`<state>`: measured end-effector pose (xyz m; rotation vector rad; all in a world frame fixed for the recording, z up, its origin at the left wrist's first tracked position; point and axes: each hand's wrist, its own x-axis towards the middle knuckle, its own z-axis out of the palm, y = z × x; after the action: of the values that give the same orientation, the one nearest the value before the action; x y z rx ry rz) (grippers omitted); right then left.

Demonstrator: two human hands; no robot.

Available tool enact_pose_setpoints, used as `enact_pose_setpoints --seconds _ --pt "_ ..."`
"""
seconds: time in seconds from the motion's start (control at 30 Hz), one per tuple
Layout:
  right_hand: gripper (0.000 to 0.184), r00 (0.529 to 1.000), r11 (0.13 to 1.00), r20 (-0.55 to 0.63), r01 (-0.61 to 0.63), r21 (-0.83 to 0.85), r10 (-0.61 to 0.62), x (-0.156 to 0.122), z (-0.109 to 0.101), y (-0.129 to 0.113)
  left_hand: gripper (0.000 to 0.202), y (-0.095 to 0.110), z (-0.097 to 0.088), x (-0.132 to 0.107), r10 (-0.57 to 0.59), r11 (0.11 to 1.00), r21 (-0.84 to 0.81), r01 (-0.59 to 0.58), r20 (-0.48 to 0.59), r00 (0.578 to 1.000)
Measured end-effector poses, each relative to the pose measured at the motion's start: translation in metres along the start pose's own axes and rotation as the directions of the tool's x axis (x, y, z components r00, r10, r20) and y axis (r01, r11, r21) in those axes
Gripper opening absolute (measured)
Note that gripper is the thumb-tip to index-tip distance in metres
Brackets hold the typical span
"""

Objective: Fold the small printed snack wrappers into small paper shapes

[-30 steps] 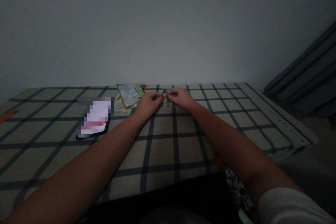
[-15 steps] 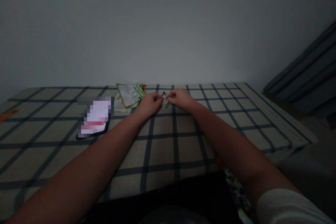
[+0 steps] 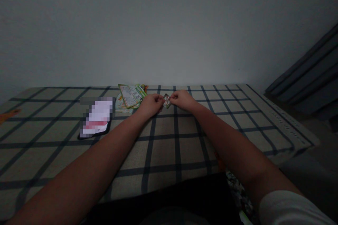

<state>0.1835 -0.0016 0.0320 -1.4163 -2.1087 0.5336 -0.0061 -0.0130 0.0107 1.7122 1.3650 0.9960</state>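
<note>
Folding of a small wrapper (image 3: 166,100) seems to be the step in hand; a firm crease along its edge is judged to be needed next. It is pinched at both ends above the checked bed (image 3: 237,119), at twelve o'clock, by the left hand (image 3: 150,104) and right hand (image 3: 182,100), both arms stretched forward. Packets (image 3: 130,96) lie at eleven o'clock, beside a phone (image 3: 96,119).

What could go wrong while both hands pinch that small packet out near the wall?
The small packet is pinched between the left hand and the right hand above the checked cloth; if it gives way suddenly, whatever is inside might scatter onto the cloth. The light is dim and the packet tiny, so a fingertip could slip. A jerk of the left hand might knock the packets beside it.
</note>
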Motion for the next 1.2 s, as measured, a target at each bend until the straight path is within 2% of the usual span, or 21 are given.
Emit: enact_pose_setpoints --seconds 0.13,0.2,0.27,0.33,0.4,0.47,0.53,0.6,0.67,0.8,0.87,0.97,1.07,1.2 --pt "0.015 0.999 0.995 -0.027 -0.041 0.090 0.044 0.004 0.004 0.009 0.028 0.003 0.002 -0.001 -0.028 0.989 -0.145 0.030 0.017 0.999" --pt "0.014 0.998 0.979 -0.052 -0.035 0.199 0.046 0.007 0.008 0.014 0.032 0.004 0.001 -0.001 -0.042 0.986 -0.162 0.039 -0.017 0.999" --pt "0.025 0.995 0.961 -0.098 0.001 0.275 0.027 0.007 0.011 0.015 0.037 0.003 0.000 0.001 -0.053 0.985 -0.167 0.040 -0.073 0.996" --pt "0.036 0.988 0.964 -0.149 0.069 0.258 -0.031 0.005 0.011 0.013 0.041 0.000 -0.003 0.006 -0.095 0.979 -0.193 0.071 -0.122 0.988" --pt "0.036 0.975 0.962 -0.160 0.186 0.198 -0.156 0.002 0.010 0.009 0.041 -0.004 -0.005 0.010 -0.098 0.982 -0.177 0.071 -0.150 0.984" --pt "0.028 0.959 0.952 -0.098 0.276 0.135 -0.265 0.000 0.008 0.003 0.043 -0.006 -0.007 0.013 -0.122 0.970 -0.227 0.084 -0.157 0.980" --pt "0.024 0.948 0.945 -0.004 0.317 0.083 -0.318 -0.002 0.008 -0.001 0.044 -0.007 -0.008 0.014 -0.142 0.960 -0.263 0.096 -0.160 0.977" --pt "0.021 0.943 0.944 0.048 0.325 0.056 -0.328 -0.001 0.010 -0.002 0.044 -0.007 -0.007 0.015 -0.142 0.962 -0.256 0.099 -0.154 0.978" --pt "0.015 0.942 0.943 0.051 0.328 0.061 -0.331 0.001 0.013 -0.001 0.044 -0.007 -0.006 0.015 -0.128 0.967 -0.238 0.092 -0.142 0.982" --pt "0.016 0.967 0.964 -0.064 0.252 0.088 -0.247 0.006 0.017 0.008 0.050 -0.003 -0.003 0.013 -0.124 0.957 -0.278 0.081 -0.143 0.982" --pt "0.017 0.972 0.974 -0.143 0.203 0.106 -0.187 0.010 0.017 0.015 0.051 -0.002 -0.003 0.010 -0.087 0.977 -0.206 0.052 -0.166 0.982" --pt "0.018 0.968 0.983 -0.222 0.144 0.111 -0.117 0.017 0.019 0.023 0.039 0.000 -0.003 0.006 0.069 0.996 0.061 -0.060 -0.168 0.983" --pt "0.016 0.973 0.991 -0.189 0.134 0.007 -0.130 0.021 0.022 0.026 0.026 0.001 -0.002 0.003 0.211 0.947 0.266 -0.179 -0.097 0.973" --pt "0.018 0.978 0.990 -0.155 0.139 -0.032 -0.142 0.021 0.025 0.023 0.026 -0.001 -0.008 0.005 0.325 0.839 0.464 -0.285 -0.006 0.946"
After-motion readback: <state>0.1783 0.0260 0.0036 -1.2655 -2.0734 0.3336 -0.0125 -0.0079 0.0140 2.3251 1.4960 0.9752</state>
